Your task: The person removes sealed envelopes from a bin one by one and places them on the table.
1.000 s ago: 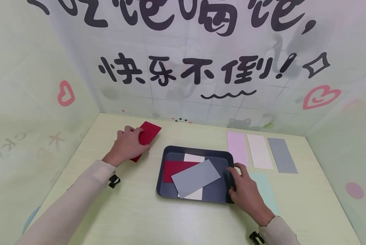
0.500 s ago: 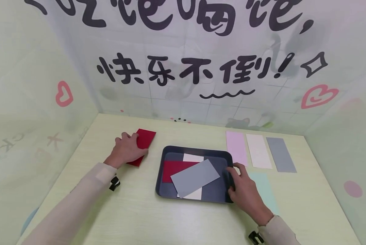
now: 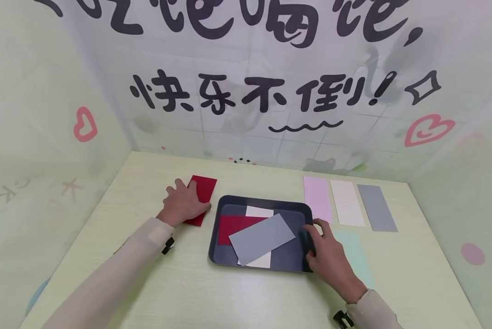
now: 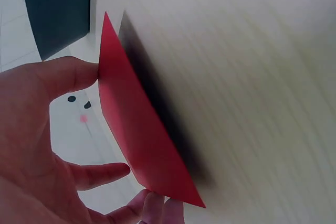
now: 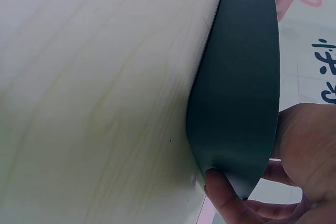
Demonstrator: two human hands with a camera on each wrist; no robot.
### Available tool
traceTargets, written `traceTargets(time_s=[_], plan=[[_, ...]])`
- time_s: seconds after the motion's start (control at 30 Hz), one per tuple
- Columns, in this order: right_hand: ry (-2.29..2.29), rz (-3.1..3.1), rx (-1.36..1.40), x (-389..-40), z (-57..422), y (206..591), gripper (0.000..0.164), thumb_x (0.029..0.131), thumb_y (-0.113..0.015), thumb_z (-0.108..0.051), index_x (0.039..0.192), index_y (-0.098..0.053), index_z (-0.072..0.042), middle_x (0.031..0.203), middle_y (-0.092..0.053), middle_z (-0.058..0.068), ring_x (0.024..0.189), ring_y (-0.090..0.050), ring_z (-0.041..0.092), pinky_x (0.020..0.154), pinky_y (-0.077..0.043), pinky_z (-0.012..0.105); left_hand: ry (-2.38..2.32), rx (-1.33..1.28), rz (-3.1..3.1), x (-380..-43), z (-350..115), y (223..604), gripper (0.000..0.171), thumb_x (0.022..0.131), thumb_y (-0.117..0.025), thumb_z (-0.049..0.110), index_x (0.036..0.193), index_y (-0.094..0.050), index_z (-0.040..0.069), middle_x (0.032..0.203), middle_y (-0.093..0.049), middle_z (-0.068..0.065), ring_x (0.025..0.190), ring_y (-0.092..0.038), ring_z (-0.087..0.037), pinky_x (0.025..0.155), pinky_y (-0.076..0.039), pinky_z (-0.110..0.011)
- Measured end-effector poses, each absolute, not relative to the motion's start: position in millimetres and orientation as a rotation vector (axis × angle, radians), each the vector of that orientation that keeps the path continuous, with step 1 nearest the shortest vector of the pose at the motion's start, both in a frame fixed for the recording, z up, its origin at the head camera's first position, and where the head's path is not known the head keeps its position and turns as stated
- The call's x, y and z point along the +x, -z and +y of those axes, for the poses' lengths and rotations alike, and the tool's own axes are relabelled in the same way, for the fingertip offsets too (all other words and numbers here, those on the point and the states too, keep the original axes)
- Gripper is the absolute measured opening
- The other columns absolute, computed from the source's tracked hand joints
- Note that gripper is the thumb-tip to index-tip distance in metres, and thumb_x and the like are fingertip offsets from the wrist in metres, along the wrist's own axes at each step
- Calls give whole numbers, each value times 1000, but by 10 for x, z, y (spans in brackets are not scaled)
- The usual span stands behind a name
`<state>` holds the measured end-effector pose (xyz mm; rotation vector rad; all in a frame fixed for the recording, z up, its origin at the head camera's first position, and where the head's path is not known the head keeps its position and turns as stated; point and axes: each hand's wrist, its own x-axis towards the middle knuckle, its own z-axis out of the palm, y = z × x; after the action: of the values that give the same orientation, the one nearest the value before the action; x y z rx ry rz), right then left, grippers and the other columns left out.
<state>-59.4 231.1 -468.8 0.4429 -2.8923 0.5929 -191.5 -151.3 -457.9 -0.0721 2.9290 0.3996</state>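
With thumb and fingertips, my left hand holds a red rectangular card just left of the tray in the head view. In the left wrist view that red card leans over the tabletop and casts a dark shadow. My right hand grips the right side of a dark blue tray; in the right wrist view, fingers overlap the tray's outer wall. Inside lie a white card, another red card across it, and a grey card slanted on top.
Right of the tray, a pink card, a white card and a grey card lie in a row. A mint green card is partly behind my right hand. Printed sheeting walls the table's back and sides.
My left hand and its red card first came nearer and leftward, then moved right toward the tray, the card turning slightly more upright in view. My right hand and the tray stay put.
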Motion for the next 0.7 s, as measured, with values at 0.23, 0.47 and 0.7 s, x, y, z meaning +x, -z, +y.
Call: traceTargets(time_s=[0.23, 0.47, 0.7], plan=[[-594, -2890, 442, -598, 2310, 4698, 59, 75, -68, 4, 131, -55, -7, 142, -39, 16, 72, -52, 15, 46, -37, 22, -369, -94, 2926, -1929, -1434, 4561, 80, 78, -70, 46, 134, -40, -4, 122, -35, -32, 107, -42, -49, 72, -50, -57], [-592, -2883, 452, -598, 2309, 4710, 58, 75, -67, 5, 131, -55, -6, 141, -39, 16, 72, -52, 15, 46, -37, 22, -387, -85, 2921, -1923, -1421, 4560, 84, 78, -72, 45, 135, -38, -6, 122, -34, -33, 107, -42, -50, 69, -53, -52], [-586, -2888, 446, -598, 2306, 4711, 59, 74, -67, 6, 131, -55, -6, 142, -38, 17, 70, -50, 14, 46, -36, 22, -365, -58, 2923, -1903, -1414, 4570, 86, 79, -72, 47, 137, -38, -6, 122, -34, -33, 107, -41, -50, 69, -54, -50]])
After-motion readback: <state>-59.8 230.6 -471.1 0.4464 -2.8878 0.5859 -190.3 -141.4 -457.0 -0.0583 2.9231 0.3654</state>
